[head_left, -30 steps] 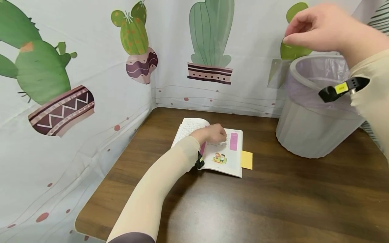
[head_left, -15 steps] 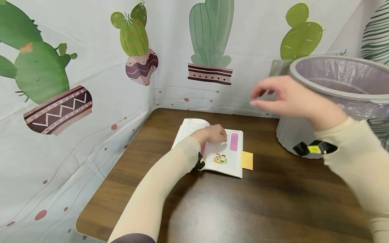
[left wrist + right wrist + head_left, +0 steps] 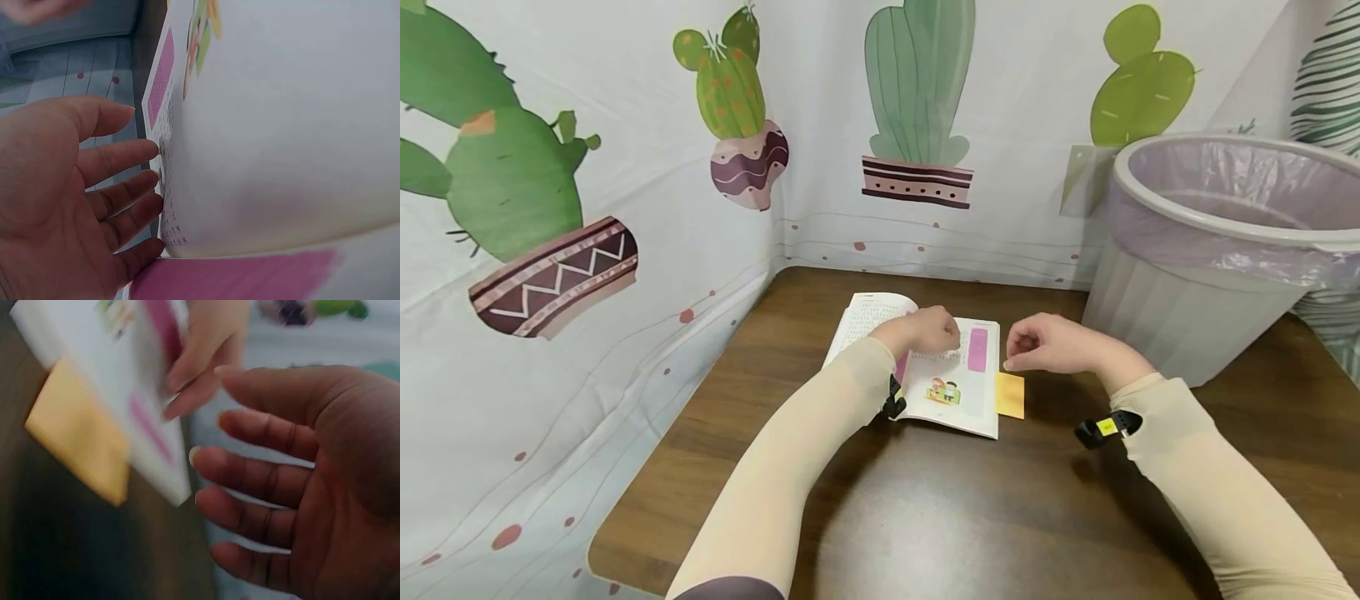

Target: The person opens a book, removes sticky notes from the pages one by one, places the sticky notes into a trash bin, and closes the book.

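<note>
An open book [image 3: 973, 412] lies on the table, showing printed text, pink blocks and a small cartoon of two figures. My left hand [image 3: 931, 330] rests on its right page near the spine; in the left wrist view its fingertips [image 3: 153, 178] touch the paper, fingers loosely bent. A yellow sticky note [image 3: 1011, 395] juts out from the book's right edge. Just right of the book and above the note hovers my right hand [image 3: 1052, 343]. Its fingers [image 3: 250, 472] are spread and slightly bent in the right wrist view, with nothing between them.
A grey trash bin [image 3: 1180, 308] with a clear plastic liner stands at the table's back right. Behind the wooden table [image 3: 1075, 517] hangs a white cloth [image 3: 1037, 100] printed with cacti, which also runs along the left side.
My right hand has come down and left from over the bin to beside the book's right edge. The left hand stays in place on the page.
</note>
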`<state>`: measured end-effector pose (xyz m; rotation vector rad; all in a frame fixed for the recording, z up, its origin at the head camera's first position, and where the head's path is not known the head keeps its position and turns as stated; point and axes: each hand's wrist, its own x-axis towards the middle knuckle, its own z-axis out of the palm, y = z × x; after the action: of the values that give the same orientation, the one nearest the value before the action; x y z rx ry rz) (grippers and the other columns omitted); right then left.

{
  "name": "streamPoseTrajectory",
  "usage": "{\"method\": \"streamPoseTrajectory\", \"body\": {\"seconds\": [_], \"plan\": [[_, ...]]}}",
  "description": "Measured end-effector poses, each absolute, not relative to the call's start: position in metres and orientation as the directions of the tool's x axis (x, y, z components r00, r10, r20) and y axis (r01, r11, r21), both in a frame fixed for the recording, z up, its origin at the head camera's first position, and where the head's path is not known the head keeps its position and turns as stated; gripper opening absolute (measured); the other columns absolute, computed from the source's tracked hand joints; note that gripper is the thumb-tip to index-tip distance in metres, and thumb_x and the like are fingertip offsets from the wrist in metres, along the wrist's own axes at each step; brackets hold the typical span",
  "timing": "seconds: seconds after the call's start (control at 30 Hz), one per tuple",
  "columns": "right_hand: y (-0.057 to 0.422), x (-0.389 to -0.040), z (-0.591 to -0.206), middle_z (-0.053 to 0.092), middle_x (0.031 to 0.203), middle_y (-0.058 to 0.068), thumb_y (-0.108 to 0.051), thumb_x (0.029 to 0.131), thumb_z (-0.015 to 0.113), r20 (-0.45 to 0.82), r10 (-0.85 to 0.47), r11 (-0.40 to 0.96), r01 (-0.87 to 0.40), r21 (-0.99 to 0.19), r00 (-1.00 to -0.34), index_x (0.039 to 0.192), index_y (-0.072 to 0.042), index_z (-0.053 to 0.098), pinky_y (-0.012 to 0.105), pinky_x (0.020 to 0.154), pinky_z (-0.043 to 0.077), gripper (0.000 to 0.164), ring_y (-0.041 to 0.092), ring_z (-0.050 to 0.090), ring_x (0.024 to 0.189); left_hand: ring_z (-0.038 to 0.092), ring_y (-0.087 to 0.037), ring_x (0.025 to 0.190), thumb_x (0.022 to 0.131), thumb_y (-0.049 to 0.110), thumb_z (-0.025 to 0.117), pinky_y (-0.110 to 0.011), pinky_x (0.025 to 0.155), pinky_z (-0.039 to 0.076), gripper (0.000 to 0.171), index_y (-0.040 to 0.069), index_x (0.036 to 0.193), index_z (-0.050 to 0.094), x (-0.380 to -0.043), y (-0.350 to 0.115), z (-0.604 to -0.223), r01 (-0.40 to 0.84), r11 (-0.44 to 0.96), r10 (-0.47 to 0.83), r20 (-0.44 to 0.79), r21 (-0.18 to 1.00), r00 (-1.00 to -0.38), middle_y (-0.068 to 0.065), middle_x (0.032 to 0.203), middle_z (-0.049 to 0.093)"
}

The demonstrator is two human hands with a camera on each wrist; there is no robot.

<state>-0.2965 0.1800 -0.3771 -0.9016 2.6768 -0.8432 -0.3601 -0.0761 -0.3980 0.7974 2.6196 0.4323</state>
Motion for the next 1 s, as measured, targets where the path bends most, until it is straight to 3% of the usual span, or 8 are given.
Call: {"method": "streamPoseTrajectory", "body": {"seconds": [0.2,0.3,0.47,0.63,0.73,1.0], "plan": [[0.189,-0.313,-0.411,0.060,0.071,0.000,-0.026,0.088,0.080,-0.169,-0.526,0.721,-0.332,-0.609,-0.834,0.080,-0.009,0.065,0.031,0.060,0.049,0.023,0.015,0.055,0.063,0.041,-0.012,0.068,0.099,0.027,0.055,-0.034,0.079,0.039,0.036,0.021,0.066,0.044,-0.360,-0.076,-0.398,0.460,0.788,0.583,-0.256,0.409,-0.771,0.006,0.068,0.039],[0.186,-0.317,-0.421,0.056,0.070,0.000,-0.025,0.088,0.080,-0.210,-0.494,0.737,-0.278,-0.616,-0.844,0.078,-0.009,0.062,0.031,0.058,0.048,0.026,0.017,0.054,0.061,0.043,-0.013,0.070,0.099,0.027,0.055,-0.038,0.087,0.041,0.035,0.021,0.066,0.044,-0.361,-0.076,-0.399,0.461,0.787,0.584,-0.256,0.409,-0.770,0.005,0.068,0.042],[0.179,-0.322,-0.429,0.049,0.063,-0.003,-0.026,0.088,0.080,-0.224,-0.485,0.765,-0.286,-0.577,-0.846,0.071,-0.012,0.057,0.028,0.058,0.040,0.032,0.015,0.048,0.060,0.044,-0.013,0.072,0.098,0.028,0.055,-0.051,0.103,0.036,0.035,0.022,0.066,0.045,-0.363,-0.075,-0.400,0.456,0.796,0.573,-0.252,0.397,-0.780,0.006,0.067,0.042],[0.177,-0.321,-0.428,0.042,0.060,-0.004,-0.029,0.088,0.080,-0.228,-0.483,0.772,-0.288,-0.567,-0.845,0.067,-0.013,0.049,0.028,0.058,0.035,0.041,0.015,0.043,0.058,0.047,-0.014,0.077,0.099,0.027,0.055,-0.040,0.093,0.043,0.033,0.020,0.068,0.047,-0.362,-0.073,-0.398,0.453,0.801,0.568,-0.254,0.393,-0.783,0.003,0.074,0.046],[0.176,-0.320,-0.430,0.041,0.059,-0.004,-0.031,0.089,0.079,-0.213,-0.476,0.767,-0.284,-0.575,-0.853,0.067,-0.013,0.048,0.028,0.058,0.035,0.043,0.014,0.043,0.058,0.051,-0.015,0.086,0.100,0.028,0.056,-0.037,0.091,0.045,0.027,0.018,0.075,0.054,-0.361,-0.073,-0.397,0.437,0.806,0.555,-0.256,0.398,-0.791,0.001,0.085,0.053],[0.174,-0.314,-0.432,0.041,0.060,-0.004,-0.033,0.088,0.081,-0.187,-0.434,0.767,-0.252,-0.590,-0.881,0.066,-0.013,0.047,0.028,0.058,0.034,0.045,0.015,0.043,0.059,0.054,-0.021,0.107,0.101,0.031,0.055,-0.044,0.106,0.042,0.027,0.010,0.105,0.071,-0.359,-0.074,-0.397,0.424,0.817,0.543,-0.271,0.391,-0.795,-0.006,0.114,0.063]]}}
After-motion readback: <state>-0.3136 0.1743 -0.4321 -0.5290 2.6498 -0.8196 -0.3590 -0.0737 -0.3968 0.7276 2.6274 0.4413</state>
